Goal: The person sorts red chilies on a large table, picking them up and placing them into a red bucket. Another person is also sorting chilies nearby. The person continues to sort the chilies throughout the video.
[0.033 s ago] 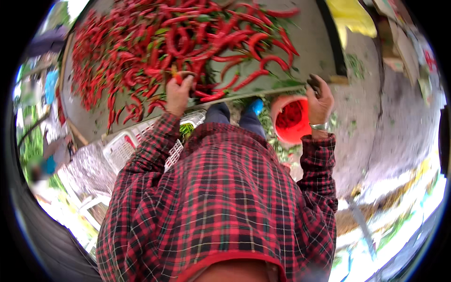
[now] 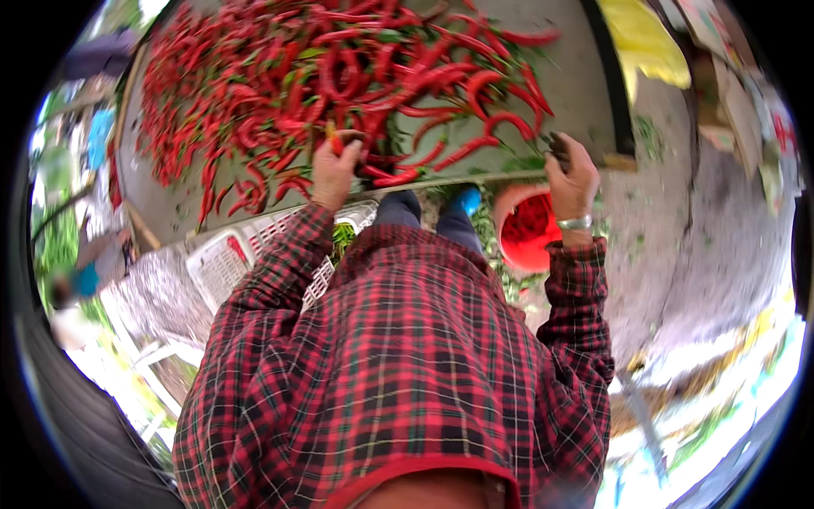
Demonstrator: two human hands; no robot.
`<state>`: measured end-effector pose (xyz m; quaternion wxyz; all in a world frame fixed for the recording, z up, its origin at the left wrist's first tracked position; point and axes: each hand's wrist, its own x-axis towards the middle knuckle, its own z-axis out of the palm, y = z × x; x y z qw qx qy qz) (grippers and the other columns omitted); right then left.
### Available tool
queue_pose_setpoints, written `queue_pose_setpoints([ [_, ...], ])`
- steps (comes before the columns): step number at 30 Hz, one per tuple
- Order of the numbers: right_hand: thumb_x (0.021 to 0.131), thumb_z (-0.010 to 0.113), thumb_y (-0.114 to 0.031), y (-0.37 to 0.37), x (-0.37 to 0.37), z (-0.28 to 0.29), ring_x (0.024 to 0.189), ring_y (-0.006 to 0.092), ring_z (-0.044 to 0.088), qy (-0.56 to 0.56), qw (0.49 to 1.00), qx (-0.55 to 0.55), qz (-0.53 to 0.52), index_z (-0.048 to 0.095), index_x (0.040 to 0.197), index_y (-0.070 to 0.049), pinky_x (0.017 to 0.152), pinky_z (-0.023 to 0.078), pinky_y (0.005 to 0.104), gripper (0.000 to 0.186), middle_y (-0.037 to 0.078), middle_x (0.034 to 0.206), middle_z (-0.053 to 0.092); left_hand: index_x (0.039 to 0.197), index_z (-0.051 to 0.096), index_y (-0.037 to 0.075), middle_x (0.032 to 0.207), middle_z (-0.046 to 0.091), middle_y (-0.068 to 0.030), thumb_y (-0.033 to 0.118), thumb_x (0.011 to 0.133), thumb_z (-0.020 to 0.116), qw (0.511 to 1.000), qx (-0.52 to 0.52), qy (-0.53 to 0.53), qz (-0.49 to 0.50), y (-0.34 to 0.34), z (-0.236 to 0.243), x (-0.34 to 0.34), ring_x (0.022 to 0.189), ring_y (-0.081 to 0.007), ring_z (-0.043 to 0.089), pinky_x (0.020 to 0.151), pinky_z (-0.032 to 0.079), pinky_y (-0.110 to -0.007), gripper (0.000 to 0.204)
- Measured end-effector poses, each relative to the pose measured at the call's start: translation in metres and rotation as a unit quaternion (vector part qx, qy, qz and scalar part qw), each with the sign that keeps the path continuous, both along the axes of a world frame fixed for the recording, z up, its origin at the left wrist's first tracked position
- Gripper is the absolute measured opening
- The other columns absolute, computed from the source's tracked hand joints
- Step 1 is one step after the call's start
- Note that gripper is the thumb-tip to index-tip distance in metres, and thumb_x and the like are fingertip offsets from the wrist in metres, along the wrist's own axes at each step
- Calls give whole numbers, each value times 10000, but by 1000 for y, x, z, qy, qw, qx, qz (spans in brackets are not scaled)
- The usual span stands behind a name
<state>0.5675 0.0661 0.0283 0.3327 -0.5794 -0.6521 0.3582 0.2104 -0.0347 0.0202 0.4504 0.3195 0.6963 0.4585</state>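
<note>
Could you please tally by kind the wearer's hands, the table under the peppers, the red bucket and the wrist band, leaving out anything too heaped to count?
Hands: 2 (left hand, right hand)
Table: 1
Red bucket: 1
Wrist band: 1
Total: 5, leaving out the red peppers, which overlap too much to count.

Light is being reflected by the smooth, glossy skins of the red chillies, while a duller, matt face is being shown by the bench. Bare wood is being exposed in a block at its near right corner. Smooth plastic is being displayed by the bucket below the near edge, matt cloth by the plaid shirt, and a metallic shine by the wristband.
</note>
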Motion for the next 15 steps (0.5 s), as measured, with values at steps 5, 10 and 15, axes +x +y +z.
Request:
queue_pose_setpoints([
  [5,726,663,-127,58,-58,-64,824,340,623,-357,908,112,191,620,990,-57,753,505,425,276,148,955,637,1119,569,25,772,605,-4,102,933,529,998,-31,-63,7,-21,-2,-24,594,-42,472,532,386,-196,205],
  [10,724,617,-105,86,-33,-54,748,284,641,-128,988,-32,80,616,972,-47,694,500,369,255,145,795,648,1021,594,16,718,570,-7,283,941,517,994,-95,-35,-31,-97,25,-35,654,-86,522,607,425,-245,290],
  [15,703,614,-20,84,-122,-12,683,245,610,-17,977,14,213,610,960,-51,647,487,331,260,117,743,599,1022,592,45,714,593,-96,261,913,577,983,-118,119,-78,-136,-15,-15,625,-234,582,591,456,-329,242],
])
